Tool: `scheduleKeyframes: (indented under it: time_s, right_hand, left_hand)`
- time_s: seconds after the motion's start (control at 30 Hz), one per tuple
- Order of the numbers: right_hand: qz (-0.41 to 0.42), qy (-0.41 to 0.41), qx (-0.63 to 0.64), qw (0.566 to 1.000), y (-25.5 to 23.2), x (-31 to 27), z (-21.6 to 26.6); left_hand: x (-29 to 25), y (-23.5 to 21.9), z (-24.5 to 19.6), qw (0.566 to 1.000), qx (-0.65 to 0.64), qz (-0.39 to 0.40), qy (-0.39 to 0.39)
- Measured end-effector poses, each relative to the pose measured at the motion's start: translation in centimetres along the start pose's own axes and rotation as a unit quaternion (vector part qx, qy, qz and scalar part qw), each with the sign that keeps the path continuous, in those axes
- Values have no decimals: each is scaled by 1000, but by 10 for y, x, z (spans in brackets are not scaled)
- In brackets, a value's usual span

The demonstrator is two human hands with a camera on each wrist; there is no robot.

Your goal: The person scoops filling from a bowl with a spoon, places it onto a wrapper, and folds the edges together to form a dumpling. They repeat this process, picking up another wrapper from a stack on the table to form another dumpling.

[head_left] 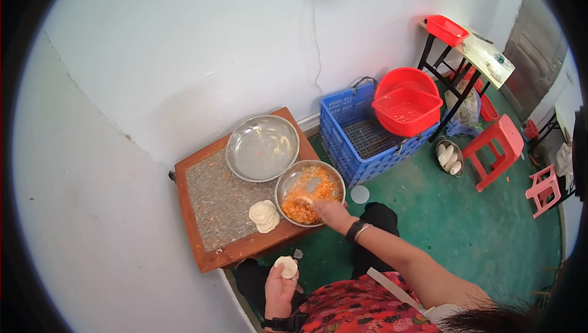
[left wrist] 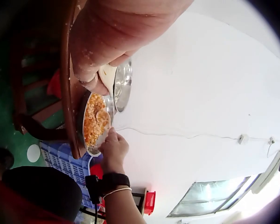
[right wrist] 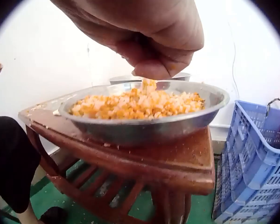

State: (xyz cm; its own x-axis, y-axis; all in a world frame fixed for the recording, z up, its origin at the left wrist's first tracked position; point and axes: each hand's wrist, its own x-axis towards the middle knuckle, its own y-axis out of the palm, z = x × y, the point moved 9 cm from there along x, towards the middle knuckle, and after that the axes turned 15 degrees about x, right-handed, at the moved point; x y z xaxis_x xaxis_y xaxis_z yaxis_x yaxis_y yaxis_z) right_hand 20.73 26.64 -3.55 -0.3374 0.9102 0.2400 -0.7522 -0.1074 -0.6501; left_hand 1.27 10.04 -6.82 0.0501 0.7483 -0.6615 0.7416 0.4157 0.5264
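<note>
My left hand (head_left: 280, 290) holds a round dough wrapper (head_left: 286, 267) above my lap, near the front edge of the small table. In the left wrist view the fingers pinch that pale wrapper (left wrist: 107, 74). My right hand (head_left: 334, 213) reaches over a metal bowl (right wrist: 144, 127) and grips a spoon (left wrist: 102, 116), whose head lies in the orange and white chopped filling (right wrist: 130, 105). The curled fingers hide most of the handle in the right wrist view. A stack of dough wrappers (head_left: 264, 215) lies on the table left of the bowl.
A wide metal dish (head_left: 260, 155) stands behind the bowl on the wood-framed table (head_left: 211, 210). To the right is a blue crate (head_left: 367, 170) with red basins (head_left: 404, 115). Red stools (head_left: 499, 149) and a bowl of white, elongated items (head_left: 450, 156) are farther right.
</note>
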Motion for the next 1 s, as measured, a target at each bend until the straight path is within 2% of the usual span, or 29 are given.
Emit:
scheduleKeyframes:
  time_s: [0.1,0.2,0.3,0.4,0.43,0.53,0.57,0.67,0.7,0.8,0.93,1.0]
  right_hand:
    - [-39,69,12,997,-23,16,-16]
    - [-3,37,9,999,-5,19,4]
    - [40,0,46,998,19,-2,32]
    - [20,-26,19,999,16,-4,18]
    - [-18,18,32,999,6,-2,3]
    - [-48,68,31,996,-24,1,-10]
    - [-69,51,52,995,-36,-1,0]
    - [22,48,53,997,-30,-20,14]
    - [21,14,77,997,-27,-29,22]
    - [57,-13,68,996,-11,-38,27]
    - [-13,32,34,999,-23,-15,-6]
    - [-28,24,37,999,-33,-12,0]
  left_hand:
    - [-5,-1,-4,1000,9,-3,5]
    - [-5,-2,-5,1000,6,-10,9]
    - [-2,-1,-5,1000,9,-3,10]
    - [-3,3,-6,1000,8,0,10]
    - [-4,2,-5,1000,3,2,10]
    - [-3,0,-5,1000,3,4,7]
    - [-3,-2,-4,1000,3,2,6]
    - [-1,-2,-3,1000,-7,0,7]
    - [0,-3,-2,1000,-7,1,4]
    - [4,-1,2,1000,-6,8,-1]
    - [1,1,5,1000,-10,9,-3]
    - [-1,-1,0,1000,-11,4,2]
